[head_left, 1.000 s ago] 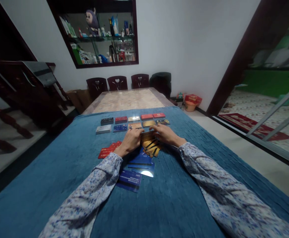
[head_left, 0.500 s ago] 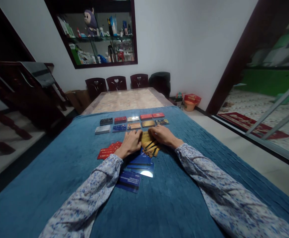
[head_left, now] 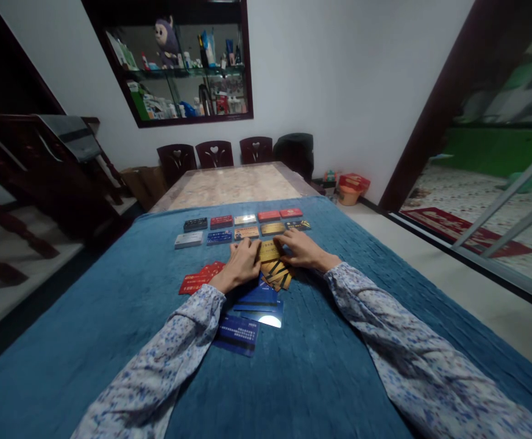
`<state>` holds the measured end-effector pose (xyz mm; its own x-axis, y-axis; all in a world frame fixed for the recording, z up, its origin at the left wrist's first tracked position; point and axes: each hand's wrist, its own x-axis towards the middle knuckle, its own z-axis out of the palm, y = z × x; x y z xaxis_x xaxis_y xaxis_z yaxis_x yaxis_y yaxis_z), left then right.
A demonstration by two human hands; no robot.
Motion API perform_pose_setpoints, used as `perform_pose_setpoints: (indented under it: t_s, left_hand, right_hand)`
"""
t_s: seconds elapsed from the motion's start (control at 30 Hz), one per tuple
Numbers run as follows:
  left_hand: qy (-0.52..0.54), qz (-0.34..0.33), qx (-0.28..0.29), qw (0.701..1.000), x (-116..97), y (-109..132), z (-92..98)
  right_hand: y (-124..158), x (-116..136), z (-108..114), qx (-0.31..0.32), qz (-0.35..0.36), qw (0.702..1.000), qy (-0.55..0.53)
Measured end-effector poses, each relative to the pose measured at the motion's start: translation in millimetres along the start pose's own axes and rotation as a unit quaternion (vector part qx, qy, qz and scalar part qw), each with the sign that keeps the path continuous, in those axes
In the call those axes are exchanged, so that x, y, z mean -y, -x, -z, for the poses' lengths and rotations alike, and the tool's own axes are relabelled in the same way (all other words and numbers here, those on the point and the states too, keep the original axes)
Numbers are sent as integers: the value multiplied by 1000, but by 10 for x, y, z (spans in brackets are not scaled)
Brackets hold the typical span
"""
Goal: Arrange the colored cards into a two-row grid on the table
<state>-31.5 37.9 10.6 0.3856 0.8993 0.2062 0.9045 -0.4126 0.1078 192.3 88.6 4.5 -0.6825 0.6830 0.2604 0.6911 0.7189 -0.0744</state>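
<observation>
Tipped up and dark a second ago, the topmost thin, rectangular gold card (head_left: 269, 251) now shows its bright face, while both hands have shifted only slightly and the other cards lie as they were. It sits squarely between the left hand (head_left: 242, 263) and the right hand (head_left: 306, 249), over a loose fan of gold cards with black stripes (head_left: 277, 278) that spreads toward the wearer, just on the near side of the grip. The step in hand looks like gathering and lining up these gold cards; the next move seems to call for light, even pressure from both sides, so that the splayed ones come in without buckling. Across the two hands the gap is narrow, about the card's own width. Left fingers curl in at one edge and right fingers bend to the other, apparently touching it; whether either thumb pinches anything underneath cannot be told. Nearer than the grip lie overlapping glossy blue cards (head_left: 253, 299) and a separate navy card with white print (head_left: 241, 335); left of it, a spread of red cards (head_left: 198, 279). Just beyond the fingers stands a neat rectangular gold stack (head_left: 272, 229), all on a soft blue cloth (head_left: 320, 372).
</observation>
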Motion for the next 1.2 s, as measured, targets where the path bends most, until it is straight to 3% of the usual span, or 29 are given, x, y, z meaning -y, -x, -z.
perform_pose_setpoints:
  t_s: [0.87, 1.2]
  left_hand:
    - [8, -17, 22, 1000, 60, -31, 12]
    - [0, -53, 39, 998, 146, -221, -8]
  right_hand:
    - [-2, -180, -41, 20, 15, 1000, -2]
    - [-11, -166, 58, 39, 0, 999, 0]
